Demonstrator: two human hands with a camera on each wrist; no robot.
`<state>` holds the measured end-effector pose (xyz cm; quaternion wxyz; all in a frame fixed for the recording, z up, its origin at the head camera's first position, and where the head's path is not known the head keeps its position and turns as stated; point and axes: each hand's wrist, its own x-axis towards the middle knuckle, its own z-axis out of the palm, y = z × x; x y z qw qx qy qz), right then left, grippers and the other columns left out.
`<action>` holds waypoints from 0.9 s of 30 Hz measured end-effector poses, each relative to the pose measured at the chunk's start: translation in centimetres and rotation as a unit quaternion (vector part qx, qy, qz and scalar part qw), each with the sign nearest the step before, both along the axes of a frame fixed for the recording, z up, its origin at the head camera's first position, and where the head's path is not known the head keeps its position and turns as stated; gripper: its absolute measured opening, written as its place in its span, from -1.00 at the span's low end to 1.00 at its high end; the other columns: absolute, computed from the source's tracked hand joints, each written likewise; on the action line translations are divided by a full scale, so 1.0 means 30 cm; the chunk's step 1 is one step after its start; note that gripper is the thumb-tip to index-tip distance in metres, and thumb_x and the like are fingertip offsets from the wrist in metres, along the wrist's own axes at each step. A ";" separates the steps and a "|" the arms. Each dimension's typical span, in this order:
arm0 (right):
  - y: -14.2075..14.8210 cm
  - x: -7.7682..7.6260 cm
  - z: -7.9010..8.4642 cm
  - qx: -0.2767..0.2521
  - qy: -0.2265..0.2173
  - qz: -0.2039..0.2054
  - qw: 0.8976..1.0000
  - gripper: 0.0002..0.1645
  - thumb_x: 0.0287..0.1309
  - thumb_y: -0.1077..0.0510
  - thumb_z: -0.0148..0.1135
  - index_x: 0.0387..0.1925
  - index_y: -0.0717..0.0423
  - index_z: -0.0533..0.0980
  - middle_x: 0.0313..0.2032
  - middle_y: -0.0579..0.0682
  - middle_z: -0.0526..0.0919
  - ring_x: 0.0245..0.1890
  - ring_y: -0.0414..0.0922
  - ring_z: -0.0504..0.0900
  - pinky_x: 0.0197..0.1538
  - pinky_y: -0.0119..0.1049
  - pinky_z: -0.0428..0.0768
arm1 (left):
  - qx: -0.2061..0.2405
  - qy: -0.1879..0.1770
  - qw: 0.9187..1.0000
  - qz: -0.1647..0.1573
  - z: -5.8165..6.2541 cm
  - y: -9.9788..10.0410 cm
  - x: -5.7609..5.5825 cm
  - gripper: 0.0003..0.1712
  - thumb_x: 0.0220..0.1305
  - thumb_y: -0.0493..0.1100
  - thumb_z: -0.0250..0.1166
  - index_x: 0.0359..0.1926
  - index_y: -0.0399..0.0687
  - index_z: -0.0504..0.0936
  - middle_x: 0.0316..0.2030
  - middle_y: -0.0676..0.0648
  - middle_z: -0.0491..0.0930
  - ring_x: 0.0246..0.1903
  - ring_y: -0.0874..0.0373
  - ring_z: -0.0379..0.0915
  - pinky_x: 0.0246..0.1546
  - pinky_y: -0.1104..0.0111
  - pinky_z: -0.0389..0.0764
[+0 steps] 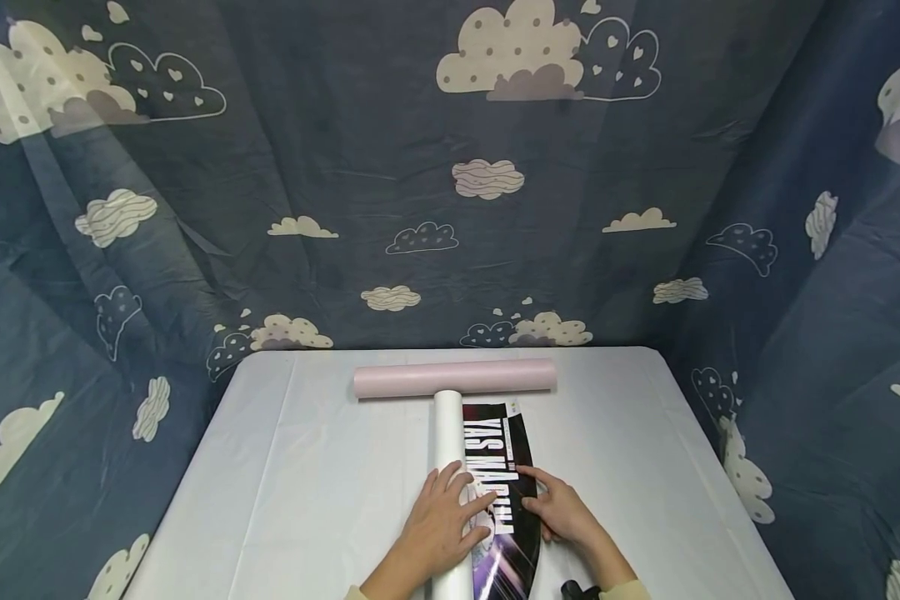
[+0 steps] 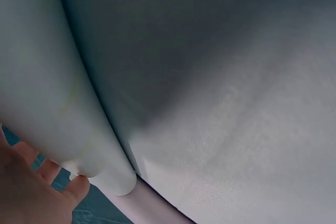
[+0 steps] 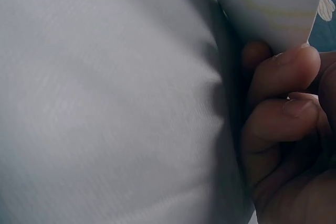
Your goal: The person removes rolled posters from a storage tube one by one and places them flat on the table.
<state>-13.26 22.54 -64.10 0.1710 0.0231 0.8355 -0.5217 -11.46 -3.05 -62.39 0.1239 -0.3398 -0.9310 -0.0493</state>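
A partly unrolled poster (image 1: pixel 501 437), black with white lettering and purple streaks, extends from a white paper roll (image 1: pixel 448 429) that lies lengthwise on the table. Across the roll and the poster's printed face rests my left hand (image 1: pixel 438 525), its fingers spread. My right hand (image 1: pixel 567 512) pinches the poster's right edge between thumb and fingers. The right wrist view shows the poster's pale back (image 3: pixel 273 9) lifted in a curve beside the curled fingers (image 3: pixel 283 74). In the left wrist view the white roll (image 2: pixel 58 82) passes beside the left hand.
A pink roll (image 1: pixel 457 377) lies crosswise at the far end of the white roll, on the white-covered table (image 1: pixel 330 475). A small black object (image 1: pixel 579 590) sits near the right sleeve. Dark blue cloud-patterned curtains (image 1: pixel 375 150) surround the table at the back and sides.
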 end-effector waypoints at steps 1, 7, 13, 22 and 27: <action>0.002 0.001 0.002 0.004 0.002 0.000 1.000 -0.28 0.33 0.26 0.29 0.50 0.07 0.40 -0.78 -0.10 0.54 -0.91 -0.35 0.31 -0.75 -0.46 0.24 | -0.004 0.001 1.000 -0.001 -0.001 -0.001 -0.001 -0.50 0.44 0.33 0.23 0.34 0.53 0.63 0.26 -0.02 0.58 0.47 -0.10 0.36 0.40 -0.07 0.47; 0.020 0.001 0.011 0.022 0.008 0.005 1.000 -0.29 0.32 0.24 0.31 0.48 0.07 0.42 -0.82 -0.14 0.50 -0.91 -0.35 0.30 -0.75 -0.46 0.25 | -0.002 0.015 1.000 -0.010 -0.011 -0.007 -0.008 -0.66 0.37 0.22 0.29 0.11 0.49 0.79 0.33 -0.06 0.54 0.48 -0.15 0.31 0.40 -0.06 0.44; 0.045 0.002 0.014 0.028 0.009 0.007 1.000 -0.31 0.33 0.24 0.31 0.47 0.08 0.43 -0.81 -0.14 0.51 -0.91 -0.35 0.31 -0.75 -0.45 0.26 | -0.016 0.015 0.999 -0.040 -0.010 -0.012 -0.007 -0.58 0.41 0.07 0.20 0.22 0.45 0.75 0.53 -0.02 0.43 0.59 -0.16 0.20 0.45 -0.12 0.41; 0.079 -0.007 0.021 0.044 0.006 0.009 0.999 -0.30 0.33 0.24 0.29 0.48 0.08 0.42 -0.78 -0.11 0.53 -0.91 -0.34 0.32 -0.74 -0.44 0.26 | -0.018 0.023 0.997 -0.078 -0.014 -0.025 -0.006 -0.41 0.44 -0.02 0.17 0.43 0.55 0.53 0.28 0.17 0.66 0.49 0.05 0.38 0.43 -0.13 0.43; 0.093 -0.011 0.019 0.053 0.000 -0.003 0.999 -0.31 0.34 0.28 0.27 0.48 0.10 0.42 -0.76 -0.07 0.55 -0.91 -0.32 0.31 -0.74 -0.43 0.24 | 0.006 0.019 0.997 -0.075 0.007 -0.030 -0.002 -0.47 0.50 0.03 0.20 0.43 0.54 0.55 0.07 0.17 0.70 0.42 0.05 0.44 0.37 -0.16 0.48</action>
